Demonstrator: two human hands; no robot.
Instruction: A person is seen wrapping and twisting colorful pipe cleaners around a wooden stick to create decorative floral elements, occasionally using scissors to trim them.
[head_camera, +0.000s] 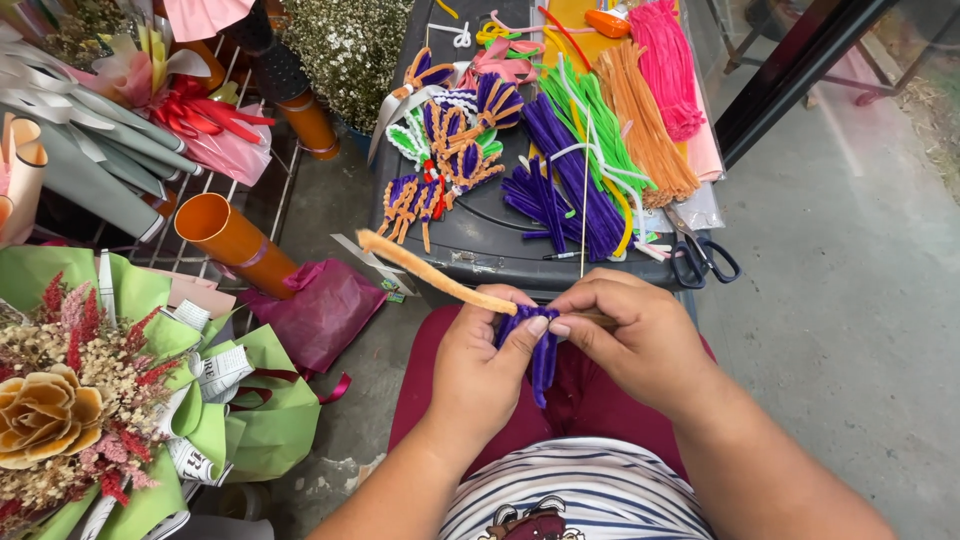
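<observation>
Two bare hands meet over the person's lap, just in front of a dark plastic bin lid (480, 225) that serves as a work surface. The left hand (487, 365) has its thumb and fingers pinched together on a folded bundle of purple pipe cleaners (541, 352), whose loops hang down between the two hands over the maroon trousers. The right hand (640, 335) is closed as well, its fingertips pressed to the top of the same bundle and to the near end of an orange pipe cleaner (430, 271), which slants up and away to the left over the bin's edge. On the lid lie several finished purple-and-orange twisted shapes (445, 165), a loose sheaf of purple stems (560, 180), and beside it green stems (590, 115), orange stems (645, 120) and pink stems (665, 65). A pair of black-handled scissors (703, 255) rests at the lid's right near corner. To the left, well apart from the hands, stand an orange tube (235, 243), a crumpled magenta wrapper (320, 310) on the floor and a bouquet in green paper (90, 400)
</observation>
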